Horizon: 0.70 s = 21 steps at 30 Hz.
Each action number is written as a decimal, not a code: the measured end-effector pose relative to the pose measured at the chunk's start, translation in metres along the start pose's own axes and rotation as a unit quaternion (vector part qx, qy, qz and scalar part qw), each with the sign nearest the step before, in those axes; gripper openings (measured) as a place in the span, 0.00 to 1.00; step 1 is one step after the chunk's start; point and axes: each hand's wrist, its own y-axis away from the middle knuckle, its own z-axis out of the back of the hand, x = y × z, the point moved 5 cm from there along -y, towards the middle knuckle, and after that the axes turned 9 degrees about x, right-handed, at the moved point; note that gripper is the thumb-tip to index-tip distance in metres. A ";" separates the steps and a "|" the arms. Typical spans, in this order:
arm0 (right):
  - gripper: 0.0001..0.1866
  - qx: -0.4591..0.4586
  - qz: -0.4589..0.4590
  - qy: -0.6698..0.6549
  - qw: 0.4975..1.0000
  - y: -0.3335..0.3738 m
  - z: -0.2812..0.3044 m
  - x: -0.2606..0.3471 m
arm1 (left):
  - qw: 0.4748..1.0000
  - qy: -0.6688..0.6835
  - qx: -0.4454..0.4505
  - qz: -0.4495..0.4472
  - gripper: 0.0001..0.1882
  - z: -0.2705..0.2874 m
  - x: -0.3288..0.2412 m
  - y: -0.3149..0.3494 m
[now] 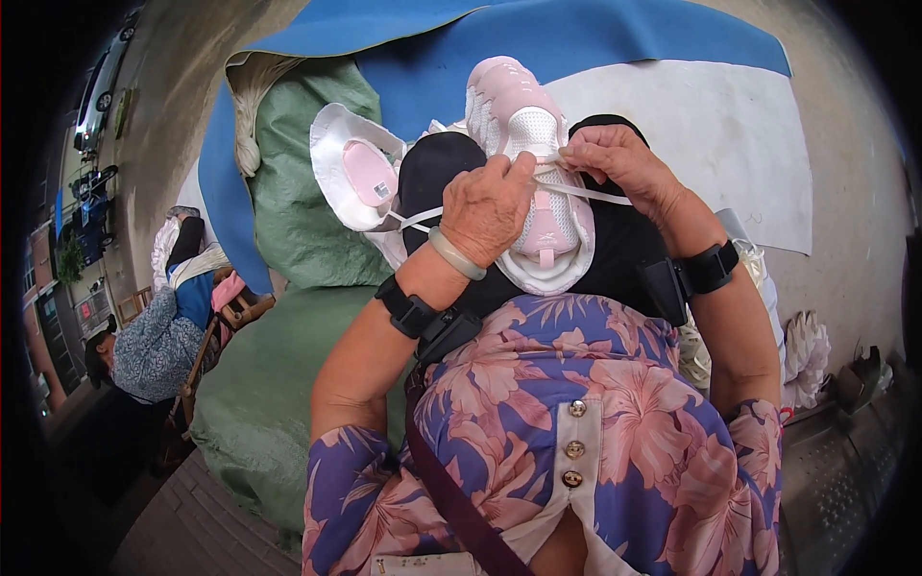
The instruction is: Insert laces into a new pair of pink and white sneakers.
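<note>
A pink and white sneaker upper with mesh panels lies across my lap, its toe pointing away from me. A flat white shoelace crosses its eyelet area, with loose lengths trailing out to both sides. Bent over the left side of the upper, my left hand is closed with the lace between its fingers. My right hand pinches the lace at the right-hand eyelets. The fingertips of both hands are close together over the tongue. Left of my knee rests another white and pink upper, its pink insole side showing.
Green sacks bulge at my left. A blue sheet and a white sheet spread beyond my knees. Bundled pale laces hang at the far left. More uppers lie at the right. Another person sits at the left.
</note>
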 end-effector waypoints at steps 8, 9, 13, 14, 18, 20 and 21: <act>0.12 -0.079 0.021 -0.108 0.991 0.006 0.006 -0.007 | 0.999 0.038 -0.008 0.037 0.07 0.008 0.005 0.001; 0.12 -0.079 0.022 -0.109 0.991 0.005 0.006 -0.008 | 0.998 0.052 -0.019 0.026 0.06 0.012 0.005 0.002; 0.13 -0.089 0.007 -0.082 0.993 0.003 0.002 -0.012 | 0.996 0.058 -0.029 -0.053 0.05 0.027 0.003 0.020; 0.13 -0.098 -0.003 -0.069 0.993 0.002 0.001 -0.013 | 0.997 0.057 -0.028 -0.054 0.05 0.033 0.006 0.028; 0.13 -0.099 0.010 -0.054 0.994 0.005 -0.006 -0.007 | 0.992 0.117 0.022 -0.031 0.04 0.061 0.025 0.073; 0.14 -0.114 0.012 -0.039 0.993 0.008 -0.005 -0.008 | 0.988 0.150 0.041 -0.006 0.05 0.065 0.030 0.088; 0.14 -0.116 0.011 -0.037 0.993 0.011 -0.005 -0.011 | 0.979 0.192 0.066 0.026 0.05 0.063 0.033 0.093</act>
